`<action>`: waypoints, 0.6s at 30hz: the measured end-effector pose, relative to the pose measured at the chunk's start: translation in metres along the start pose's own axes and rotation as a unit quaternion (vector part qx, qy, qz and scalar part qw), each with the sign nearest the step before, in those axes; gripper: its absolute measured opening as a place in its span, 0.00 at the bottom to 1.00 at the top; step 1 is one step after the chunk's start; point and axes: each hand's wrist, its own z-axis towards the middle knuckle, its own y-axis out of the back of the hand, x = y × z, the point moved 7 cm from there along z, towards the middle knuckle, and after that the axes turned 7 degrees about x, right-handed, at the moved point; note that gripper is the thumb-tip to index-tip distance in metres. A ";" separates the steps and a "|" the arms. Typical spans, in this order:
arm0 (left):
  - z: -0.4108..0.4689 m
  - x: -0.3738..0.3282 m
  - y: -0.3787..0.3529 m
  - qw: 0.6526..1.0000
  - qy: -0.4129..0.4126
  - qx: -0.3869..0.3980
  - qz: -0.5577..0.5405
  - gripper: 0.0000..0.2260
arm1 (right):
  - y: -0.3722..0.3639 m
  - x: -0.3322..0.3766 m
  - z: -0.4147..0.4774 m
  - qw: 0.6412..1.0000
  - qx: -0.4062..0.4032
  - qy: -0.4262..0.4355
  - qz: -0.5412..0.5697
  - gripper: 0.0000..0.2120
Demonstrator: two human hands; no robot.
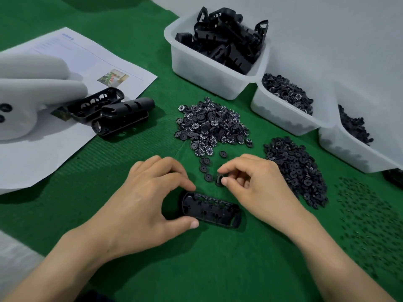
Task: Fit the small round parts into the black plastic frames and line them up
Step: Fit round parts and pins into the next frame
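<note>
Large bin [196, 70]: translucent white, heaped with black plastic frames [226, 40] lying at all angles.
Middle bin [283, 118]: same kind, holds small dark round parts [287, 92], some with white marks.
Far-right bin [349, 153]: partly cut off by the edge, holds more small dark pieces [353, 125]; too blurred to tell their kind.
Held frame [211, 209]: long, open black shell with rounded ends and a row of slots, lying flat on the desk near the front, between both hands.
Left hand [148, 192]: thumb and fingers curl round the frame's left end.
Right hand [255, 179]: pinches one round part [220, 179] between thumb and fingertips, just above the frame.
Numbered pile [213, 125]: black wheels with white digits; a few loose wheels [205, 168] trail toward the hands.
Plain pile [298, 171]: dark discs, right of the hands.
Tiny pieces [366, 214]: scattered thinly at far right.
Paper sheet [54, 149]: printed, at left, carrying three more frames [122, 112] and a white soft object [32, 94].
Surface: green ribbed mat [196, 269] over the desk.
Room: pale grey backdrop [327, 29] behind the bins.
</note>
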 end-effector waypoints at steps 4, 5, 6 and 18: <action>0.000 0.000 0.001 1.000 -0.003 -0.005 -0.002 0.21 | 0.000 0.000 0.000 1.000 -0.001 0.008 0.020 0.08; 0.000 0.000 0.001 1.000 -0.004 -0.005 -0.003 0.21 | 0.001 0.001 0.000 1.000 -0.011 0.014 0.018 0.07; 0.000 -0.001 0.001 1.000 -0.005 -0.006 -0.005 0.20 | 0.002 0.001 0.001 0.999 -0.025 0.019 0.014 0.05; 0.000 0.000 0.001 1.000 -0.011 -0.010 -0.010 0.20 | 0.005 -0.010 0.009 0.997 -0.066 0.023 -0.016 0.09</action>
